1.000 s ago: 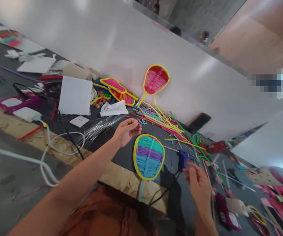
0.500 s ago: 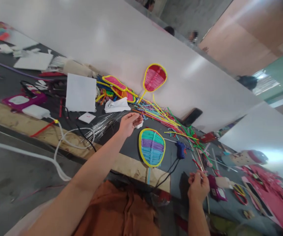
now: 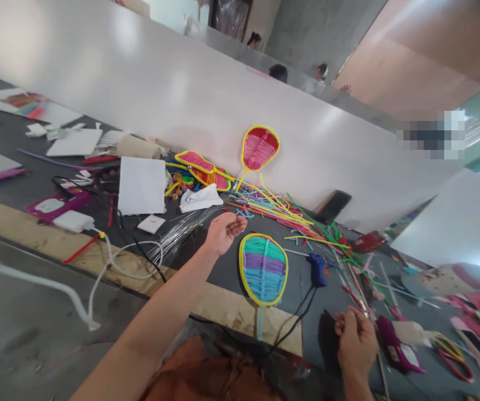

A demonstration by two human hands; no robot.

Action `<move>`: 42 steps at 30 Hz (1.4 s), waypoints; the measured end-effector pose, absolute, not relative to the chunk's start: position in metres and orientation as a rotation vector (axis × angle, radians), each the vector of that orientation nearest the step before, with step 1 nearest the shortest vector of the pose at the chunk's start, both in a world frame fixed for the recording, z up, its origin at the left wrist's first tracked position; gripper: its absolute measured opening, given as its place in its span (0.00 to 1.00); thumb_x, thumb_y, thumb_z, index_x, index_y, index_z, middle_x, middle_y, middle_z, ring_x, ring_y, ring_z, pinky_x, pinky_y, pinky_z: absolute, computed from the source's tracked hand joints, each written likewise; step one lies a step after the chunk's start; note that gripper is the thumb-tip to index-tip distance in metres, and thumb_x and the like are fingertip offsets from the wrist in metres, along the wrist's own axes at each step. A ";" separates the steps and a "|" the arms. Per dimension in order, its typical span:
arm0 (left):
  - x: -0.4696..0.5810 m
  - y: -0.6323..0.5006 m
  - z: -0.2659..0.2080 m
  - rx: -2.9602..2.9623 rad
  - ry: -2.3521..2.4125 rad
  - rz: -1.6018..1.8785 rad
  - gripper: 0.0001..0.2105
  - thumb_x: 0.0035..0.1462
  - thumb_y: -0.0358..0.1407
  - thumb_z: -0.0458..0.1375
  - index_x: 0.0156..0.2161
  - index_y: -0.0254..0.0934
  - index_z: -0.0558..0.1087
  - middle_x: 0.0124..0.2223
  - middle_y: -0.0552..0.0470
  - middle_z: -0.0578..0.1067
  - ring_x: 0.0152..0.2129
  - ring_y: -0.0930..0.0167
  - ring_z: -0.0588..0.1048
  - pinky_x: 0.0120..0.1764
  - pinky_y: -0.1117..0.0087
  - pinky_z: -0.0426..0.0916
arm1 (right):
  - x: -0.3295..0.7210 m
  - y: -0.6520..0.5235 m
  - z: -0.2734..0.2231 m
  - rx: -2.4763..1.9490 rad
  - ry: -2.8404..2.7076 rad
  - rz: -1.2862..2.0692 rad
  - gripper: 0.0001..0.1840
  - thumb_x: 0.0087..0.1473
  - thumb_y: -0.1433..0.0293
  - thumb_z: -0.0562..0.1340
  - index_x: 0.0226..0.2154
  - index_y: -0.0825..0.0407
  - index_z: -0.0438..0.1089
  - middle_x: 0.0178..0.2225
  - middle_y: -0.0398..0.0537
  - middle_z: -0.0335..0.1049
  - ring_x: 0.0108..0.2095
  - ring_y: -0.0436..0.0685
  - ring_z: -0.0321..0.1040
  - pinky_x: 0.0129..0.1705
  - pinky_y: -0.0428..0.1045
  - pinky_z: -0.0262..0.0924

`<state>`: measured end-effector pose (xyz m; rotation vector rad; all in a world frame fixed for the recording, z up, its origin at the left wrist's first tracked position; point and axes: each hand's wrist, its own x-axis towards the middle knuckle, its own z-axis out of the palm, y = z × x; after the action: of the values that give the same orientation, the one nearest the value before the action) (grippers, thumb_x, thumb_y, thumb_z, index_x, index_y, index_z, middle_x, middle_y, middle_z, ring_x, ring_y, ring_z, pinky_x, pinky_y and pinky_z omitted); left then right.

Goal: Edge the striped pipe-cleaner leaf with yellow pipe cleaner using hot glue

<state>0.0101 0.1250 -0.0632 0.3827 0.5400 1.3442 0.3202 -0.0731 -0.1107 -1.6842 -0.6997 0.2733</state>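
Observation:
My left hand (image 3: 225,231) hovers over the dark table between a bundle of thin wires (image 3: 187,231) and a fan-shaped piece. Its fingers are loosely curled, and I see nothing held in them. The fan-shaped piece (image 3: 264,270) has turquoise, purple and blue bands, a yellow fuzzy rim and a light-blue stem over the table's edge. My right hand (image 3: 357,342) is at the lower right, its thumb and fingers drawn together; whatever they hold, if anything, is hidden. Between that hand and the piece lies a blue glue gun (image 3: 317,270) with a black cord.
A pink-and-red fan-shaped piece (image 3: 260,149) leans on the white partition (image 3: 173,94). Loose coloured pipe cleaners (image 3: 273,207), a black phone (image 3: 334,206), a white pad (image 3: 142,185), crumpled paper (image 3: 201,198), purple devices (image 3: 398,345) and scissors (image 3: 452,356) lie around. People are beyond the partition.
My view has shifted, so the table things sit lower in the picture. A small white bit seen under my left fingers no longer shows. The banded piece stays on the table.

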 end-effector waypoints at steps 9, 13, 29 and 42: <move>0.016 0.120 -0.059 0.468 0.498 1.174 0.08 0.49 0.22 0.55 0.34 0.30 0.74 0.34 0.43 0.81 0.33 0.68 0.80 0.40 0.70 0.74 | 0.290 -0.020 -0.042 -1.550 -1.044 0.285 0.18 0.52 0.57 0.63 0.38 0.53 0.70 0.29 0.46 0.72 0.23 0.50 0.65 0.27 0.48 0.64; 0.017 0.116 -0.055 0.520 0.475 1.052 0.12 0.61 0.35 0.52 0.40 0.30 0.75 0.40 0.39 0.80 0.39 0.64 0.79 0.44 0.64 0.73 | 0.243 0.032 -0.021 -1.392 -1.520 0.631 0.17 0.58 0.60 0.56 0.46 0.53 0.67 0.39 0.54 0.73 0.29 0.53 0.69 0.28 0.48 0.66; 0.025 0.100 -0.056 0.831 0.291 0.860 0.25 0.50 0.26 0.62 0.55 0.35 0.68 0.48 0.40 0.78 0.48 0.59 0.75 0.51 0.56 0.66 | 0.200 0.094 -0.039 -1.309 -1.836 0.341 0.09 0.57 0.69 0.56 0.29 0.50 0.70 0.33 0.51 0.73 0.37 0.60 0.68 0.41 0.53 0.61; 0.031 0.096 -0.054 0.836 0.284 0.780 0.22 0.45 0.20 0.59 0.48 0.32 0.74 0.52 0.40 0.75 0.54 0.56 0.70 0.55 0.55 0.63 | 0.194 0.100 -0.030 -1.058 -2.004 0.226 0.08 0.58 0.73 0.57 0.31 0.48 0.71 0.33 0.47 0.74 0.38 0.57 0.68 0.43 0.52 0.63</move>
<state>0.0310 0.0963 -0.0536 0.8363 0.2842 0.7795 0.1942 0.1001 -0.0299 -1.0584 -2.0042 0.2264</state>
